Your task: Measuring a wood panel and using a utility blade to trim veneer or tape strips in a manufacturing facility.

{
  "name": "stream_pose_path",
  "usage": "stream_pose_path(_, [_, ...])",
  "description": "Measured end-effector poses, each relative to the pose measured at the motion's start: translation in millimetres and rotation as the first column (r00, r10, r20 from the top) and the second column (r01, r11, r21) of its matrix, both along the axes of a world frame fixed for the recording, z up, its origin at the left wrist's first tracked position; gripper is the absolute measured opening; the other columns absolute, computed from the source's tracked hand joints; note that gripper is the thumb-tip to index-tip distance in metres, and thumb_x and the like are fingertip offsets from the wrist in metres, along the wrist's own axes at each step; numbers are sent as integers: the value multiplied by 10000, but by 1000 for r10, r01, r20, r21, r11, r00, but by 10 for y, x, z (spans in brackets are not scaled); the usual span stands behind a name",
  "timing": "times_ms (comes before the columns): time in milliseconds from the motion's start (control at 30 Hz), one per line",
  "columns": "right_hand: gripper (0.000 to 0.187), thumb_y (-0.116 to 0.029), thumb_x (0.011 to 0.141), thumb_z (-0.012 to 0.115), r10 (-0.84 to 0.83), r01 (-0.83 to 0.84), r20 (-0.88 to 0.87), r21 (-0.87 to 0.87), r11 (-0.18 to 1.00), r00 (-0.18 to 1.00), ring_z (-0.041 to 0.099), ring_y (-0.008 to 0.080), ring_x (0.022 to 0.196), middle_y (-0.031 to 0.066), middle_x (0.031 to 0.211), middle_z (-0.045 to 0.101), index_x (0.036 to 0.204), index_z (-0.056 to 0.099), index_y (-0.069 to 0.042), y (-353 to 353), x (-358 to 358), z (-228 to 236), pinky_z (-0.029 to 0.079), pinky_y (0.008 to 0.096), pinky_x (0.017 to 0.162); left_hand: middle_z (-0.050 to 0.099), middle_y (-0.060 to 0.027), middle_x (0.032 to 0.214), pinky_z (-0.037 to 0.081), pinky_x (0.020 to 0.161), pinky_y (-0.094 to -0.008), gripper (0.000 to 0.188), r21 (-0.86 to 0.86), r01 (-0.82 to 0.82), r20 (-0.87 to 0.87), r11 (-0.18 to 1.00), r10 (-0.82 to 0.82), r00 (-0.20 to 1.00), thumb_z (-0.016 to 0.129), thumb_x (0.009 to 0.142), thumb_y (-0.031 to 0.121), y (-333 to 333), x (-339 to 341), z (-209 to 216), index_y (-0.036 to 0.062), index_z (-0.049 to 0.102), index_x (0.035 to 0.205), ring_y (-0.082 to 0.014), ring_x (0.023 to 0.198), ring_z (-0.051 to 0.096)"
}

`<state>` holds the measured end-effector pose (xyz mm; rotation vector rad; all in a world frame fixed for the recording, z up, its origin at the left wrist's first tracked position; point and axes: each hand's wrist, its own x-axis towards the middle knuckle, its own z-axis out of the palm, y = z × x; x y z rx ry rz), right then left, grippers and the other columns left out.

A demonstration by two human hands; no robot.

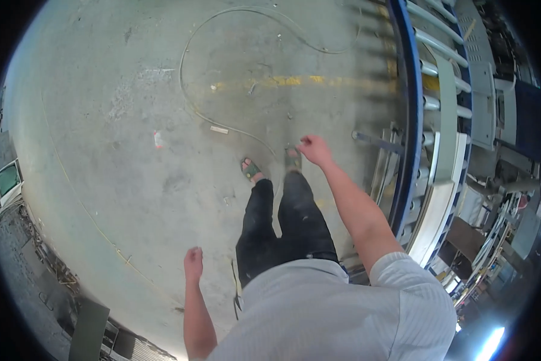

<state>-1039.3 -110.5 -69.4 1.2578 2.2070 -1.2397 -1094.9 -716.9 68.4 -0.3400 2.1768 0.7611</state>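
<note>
My left hand point(193, 263) hangs low at my left side over the concrete floor. Its fingers look loosely curled, and I see nothing in them. Out in front on the right, my right hand point(314, 150) is raised above my right foot. Its fingers are curled in with nothing visible between them, and it touches nothing. The roller conveyor point(411, 90), with a blue side rail, is the nearest large thing to that hand.
A long pale hose point(182, 71) loops across the floor ahead. A small light strip point(219, 129) lies beside it, near my sandals. Flat panels point(432, 212) rest along the conveyor. Scrap and a green-paned frame point(7, 179) line the left edge.
</note>
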Motion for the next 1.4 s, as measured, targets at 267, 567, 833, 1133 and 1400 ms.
stream_pose_path(267, [589,-352,776,847,183,-209,193,123,970,964,696,329,1036,143,1088,716,1255,639,-80,732,-2549,-2484,560,437,880,717,-84,910,543,736,-313,208,-287,-136,350,948,236,907,617,1015,200,203,784,-126,12,692,1061,-184,851,694])
stream_pose_path(567, [676,-382,769,880,217,-289,275,256,923,937,628,338,1218,141,1320,632,1300,598,-73,915,-3553,-4940,531,445,982,667,-166,1284,438,986,-394,520,-586,-459,652,668,725,224,623,990,427,1951,730,-248,117,565,1404,-256,1156,655])
stream_pose_path(833, [548,-378,749,911,294,-358,233,313,880,927,633,355,1084,166,1203,637,1084,634,-45,924,-3508,-5469,526,463,900,747,-156,1109,582,809,-354,479,-618,-496,597,610,774,209,563,1064,418,1949,351,-460,57,550,1379,-238,952,746])
stream_pose_path(1133, [251,-114,826,836,95,-95,-7,-37,995,995,590,140,696,26,758,609,914,618,-25,1218,-3326,-4864,502,307,651,752,-130,1011,590,735,-344,413,-593,-610,510,526,831,220,592,1050,342,2227,738,-300,35,588,1326,-223,895,747])
stream_pose_path(1400, [320,-28,987,643,-70,-134,-185,-881,455,980,647,166,836,61,932,676,1303,611,10,-647,-2922,-907,532,304,774,758,-113,1037,532,914,-309,256,-54,-693,372,719,658,655,730,968,190,2762,-14,-201,-13,709,1123,-164,1016,700])
